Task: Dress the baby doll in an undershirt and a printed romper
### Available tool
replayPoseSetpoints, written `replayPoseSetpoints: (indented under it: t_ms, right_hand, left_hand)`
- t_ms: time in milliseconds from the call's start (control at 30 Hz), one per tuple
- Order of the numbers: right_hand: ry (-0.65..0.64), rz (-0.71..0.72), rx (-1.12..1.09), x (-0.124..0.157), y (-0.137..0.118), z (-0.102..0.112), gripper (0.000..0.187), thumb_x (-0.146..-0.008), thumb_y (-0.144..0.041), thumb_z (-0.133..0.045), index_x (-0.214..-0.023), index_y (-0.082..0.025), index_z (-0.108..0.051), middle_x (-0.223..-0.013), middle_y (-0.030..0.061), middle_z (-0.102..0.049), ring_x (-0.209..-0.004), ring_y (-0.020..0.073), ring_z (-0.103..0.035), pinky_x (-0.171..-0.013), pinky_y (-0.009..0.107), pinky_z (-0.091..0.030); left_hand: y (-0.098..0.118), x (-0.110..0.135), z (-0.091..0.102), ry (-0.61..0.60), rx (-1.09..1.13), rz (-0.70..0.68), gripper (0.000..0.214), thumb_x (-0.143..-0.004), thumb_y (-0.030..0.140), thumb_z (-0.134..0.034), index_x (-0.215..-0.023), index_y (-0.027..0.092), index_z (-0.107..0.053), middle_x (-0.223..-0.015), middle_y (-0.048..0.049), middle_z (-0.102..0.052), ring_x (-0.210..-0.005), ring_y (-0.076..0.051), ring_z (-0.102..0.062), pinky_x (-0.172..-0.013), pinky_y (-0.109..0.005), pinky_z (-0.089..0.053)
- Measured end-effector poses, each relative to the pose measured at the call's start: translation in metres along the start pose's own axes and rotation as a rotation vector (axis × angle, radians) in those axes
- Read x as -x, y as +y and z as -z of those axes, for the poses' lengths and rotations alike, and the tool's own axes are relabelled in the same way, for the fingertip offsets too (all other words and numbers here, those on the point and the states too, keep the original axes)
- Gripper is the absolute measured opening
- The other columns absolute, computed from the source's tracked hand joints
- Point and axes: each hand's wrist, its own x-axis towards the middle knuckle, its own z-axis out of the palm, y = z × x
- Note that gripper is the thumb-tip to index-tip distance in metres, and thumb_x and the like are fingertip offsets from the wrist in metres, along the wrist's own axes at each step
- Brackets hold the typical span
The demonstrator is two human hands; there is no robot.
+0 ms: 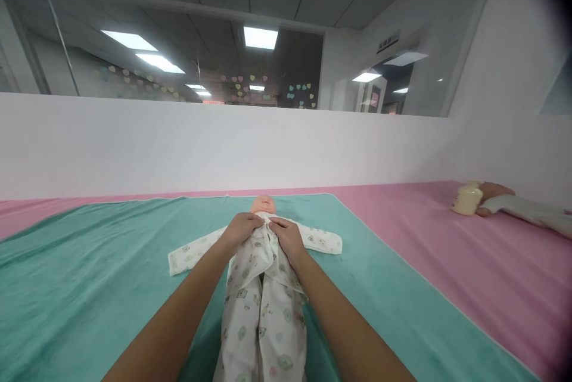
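A baby doll [263,204] lies on its back with its head toward the far wall. It wears a white printed baby top [256,255] with long sleeves spread to both sides, and matching printed trousers [282,334]. At the top's front opening, just below the neck, my left hand [242,228] pinches the left edge of the cloth. Close beside it, my right hand [286,235] is closed on the other edge of the same opening. The fingertips of both hands nearly meet there, and any fastener between them is too small to make out.
Under the doll a green towel [134,286] covers part of a pink sheet [429,233]. At the far right stand a cream-coloured pump bottle [466,199] and another doll in pale clothing [527,209]. A white wall [201,143] with a window above borders the far side.
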Motion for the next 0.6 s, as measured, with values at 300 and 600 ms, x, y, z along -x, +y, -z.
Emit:
replayPoseSetpoints:
  t_ms: [300,600]
  right_hand:
    - [-0.030,-0.011,-0.033,0.0021,0.0003,0.0011,0.030,-0.072,-0.030,-0.057,-0.099,-0.025,-0.069,-0.103,0.0008,-0.067,-0.100,0.0212,-0.059,-0.091,0.035,-0.043]
    - [-0.077,0.046,0.023,0.0037,-0.0023,0.0011,0.030,-0.073,-0.028,-0.056,-0.100,-0.026,-0.068,-0.108,0.0000,-0.066,-0.103,0.0206,-0.058,-0.095,0.036,-0.041]
  left_hand:
    - [-0.0049,-0.0042,-0.0050,0.056,0.079,0.035,0.023,-0.059,0.034,-0.062,-0.055,0.017,-0.048,-0.050,0.0041,-0.040,-0.047,-0.009,-0.038,-0.045,-0.023,-0.028]
    - [0.0003,0.0018,-0.0081,0.060,0.095,0.024,0.026,-0.059,0.029,-0.062,-0.050,0.017,-0.041,-0.047,0.0058,-0.033,-0.045,-0.007,-0.031,-0.043,-0.021,-0.023]
